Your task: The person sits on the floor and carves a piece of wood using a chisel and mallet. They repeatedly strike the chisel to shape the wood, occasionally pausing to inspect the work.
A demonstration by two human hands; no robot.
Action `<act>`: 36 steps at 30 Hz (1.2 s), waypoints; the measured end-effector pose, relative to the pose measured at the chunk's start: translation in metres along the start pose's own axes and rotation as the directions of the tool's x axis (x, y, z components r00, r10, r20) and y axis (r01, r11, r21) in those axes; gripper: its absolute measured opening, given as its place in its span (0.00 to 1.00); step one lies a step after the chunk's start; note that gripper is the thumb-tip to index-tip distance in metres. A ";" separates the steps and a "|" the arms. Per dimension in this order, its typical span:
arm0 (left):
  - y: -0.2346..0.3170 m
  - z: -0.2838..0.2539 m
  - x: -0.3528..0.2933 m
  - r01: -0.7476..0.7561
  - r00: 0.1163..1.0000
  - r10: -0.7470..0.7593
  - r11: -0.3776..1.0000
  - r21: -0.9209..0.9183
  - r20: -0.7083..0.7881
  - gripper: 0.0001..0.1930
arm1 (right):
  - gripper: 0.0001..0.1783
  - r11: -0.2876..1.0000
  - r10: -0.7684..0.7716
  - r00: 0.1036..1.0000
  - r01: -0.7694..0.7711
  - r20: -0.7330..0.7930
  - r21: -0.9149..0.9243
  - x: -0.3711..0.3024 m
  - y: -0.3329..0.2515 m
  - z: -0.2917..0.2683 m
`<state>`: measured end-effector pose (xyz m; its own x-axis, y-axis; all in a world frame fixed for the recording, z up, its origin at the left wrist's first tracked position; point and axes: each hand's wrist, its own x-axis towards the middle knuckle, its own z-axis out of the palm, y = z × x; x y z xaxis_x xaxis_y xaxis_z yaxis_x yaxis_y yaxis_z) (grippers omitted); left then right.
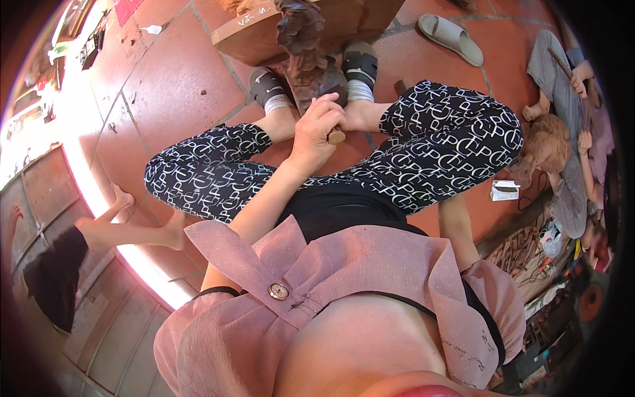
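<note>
Blouse (370,258), pink with a round button (278,291), fills the lower middle of the frame. Above it, black trousers (450,145) with a white pattern spread to both sides, knees wide apart. Right of centre, the right forearm (456,228) runs behind the thigh; the right grip is hidden there, so I cannot tell whether it is apart, together or clamped on something. The left forearm (264,205) slants up from lower left to the middle of the frame, where the left grip (319,129) is clamped on a brown handle (336,136). The handle's round end pokes out below the fingers, which cover much of the rest. Just above, at upper middle, a dark brown carving (301,40) stands between two strapped sandals (360,63) on the feet; whether the handle touches it, I cannot tell. Behind the carving, a lighter wood block (251,46) crosses the top of the frame. A white packet (505,190) lies on the tiled floor (178,73) at right, and a grey slipper (451,40) at upper right. Farther out, a co-worker's bare leg (132,233) enters at left, and another person's hand (582,76) is beside striped cloth (552,59) at upper right.
</note>
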<state>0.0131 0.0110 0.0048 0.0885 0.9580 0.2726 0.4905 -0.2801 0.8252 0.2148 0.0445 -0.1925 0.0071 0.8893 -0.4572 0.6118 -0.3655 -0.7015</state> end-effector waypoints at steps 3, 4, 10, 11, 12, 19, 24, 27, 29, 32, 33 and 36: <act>-0.001 -0.002 0.001 -0.005 1.000 0.005 1.000 0.011 0.007 0.08 | 0.17 0.975 0.158 0.973 -0.127 -0.168 0.183 -0.013 0.035 -0.037; -0.001 -0.003 0.002 -0.006 1.000 0.006 1.000 0.010 0.013 0.08 | 0.17 0.946 0.224 0.948 -0.156 -0.226 0.284 -0.020 0.048 -0.052; -0.013 -0.004 0.003 -0.095 0.995 0.094 0.995 0.036 0.033 0.08 | 0.17 0.614 0.499 0.758 0.033 -0.419 0.789 -0.067 0.108 -0.165; -0.014 -0.007 -0.001 -0.097 0.995 0.097 0.995 0.034 0.014 0.07 | 0.18 0.583 0.495 0.749 0.090 -0.441 0.807 -0.075 0.110 -0.183; -0.013 -0.009 -0.002 -0.090 0.996 0.091 0.996 0.028 -0.010 0.07 | 0.18 0.563 0.486 0.735 0.151 -0.473 0.813 -0.086 0.111 -0.202; -0.006 -0.026 -0.018 -0.061 0.997 0.058 0.996 -0.059 -0.060 0.07 | 0.18 0.770 0.013 0.780 0.392 -0.626 0.504 -0.170 -0.027 -0.324; -0.020 -0.010 -0.010 -0.077 0.997 0.074 0.993 -0.092 -0.033 0.08 | 0.18 0.956 -0.117 0.911 0.212 -0.394 0.205 -0.154 -0.113 -0.341; -0.021 -0.017 -0.011 -0.088 0.994 0.082 0.991 -0.100 -0.067 0.09 | 0.19 0.891 -0.430 0.847 0.343 -0.312 -0.296 -0.136 -0.183 -0.298; -0.022 -0.021 -0.012 -0.080 0.993 0.068 0.988 -0.130 -0.093 0.09 | 0.20 0.687 -0.643 0.756 0.498 -0.124 -0.529 -0.124 -0.216 -0.270; -0.030 -0.023 -0.005 -0.093 0.991 0.068 0.970 -0.222 -0.117 0.10 | 0.24 0.410 -0.710 0.680 0.612 0.185 -0.677 -0.102 -0.230 -0.247; -0.031 -0.025 -0.003 -0.098 0.990 0.067 0.962 -0.256 -0.126 0.10 | 0.23 0.364 -0.723 0.644 0.663 0.250 -0.654 -0.097 -0.234 -0.238; -0.023 -0.028 -0.002 -0.023 0.983 -0.026 0.964 -0.264 -0.181 0.10 | 0.21 0.302 -0.743 0.538 0.801 0.399 -0.517 -0.091 -0.241 -0.219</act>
<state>-0.0228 0.0133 -0.0006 -0.0826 0.9381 0.3364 0.2424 -0.3085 0.9198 0.2404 0.1115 0.1382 -0.7661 0.6402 0.0569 0.5997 0.7438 -0.2950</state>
